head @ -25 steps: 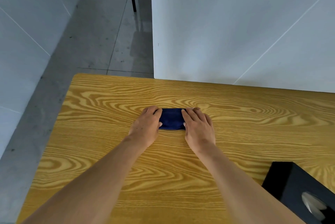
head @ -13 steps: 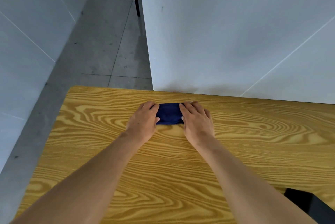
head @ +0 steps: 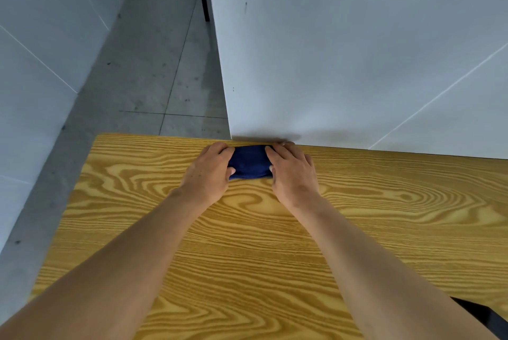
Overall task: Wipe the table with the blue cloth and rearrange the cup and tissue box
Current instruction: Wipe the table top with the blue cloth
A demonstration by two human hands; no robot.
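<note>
A folded dark blue cloth [head: 249, 161] lies flat on the wooden table [head: 384, 216] right at its far edge, against the white wall. My left hand [head: 206, 174] presses on the cloth's left end, fingers over it. My right hand [head: 292, 171] presses on its right end the same way. Only a black corner of the tissue box [head: 486, 317] shows at the bottom right, beside my right forearm. No cup is in view.
A white wall panel [head: 357, 50] rises directly behind the table's far edge. Grey concrete floor [head: 154, 78] runs past the table's left edge, with another white wall on the far left.
Both hands have pushed the cloth away from me across the table until it reached the far edge by the wall. The tissue box has nearly slid out of view.
</note>
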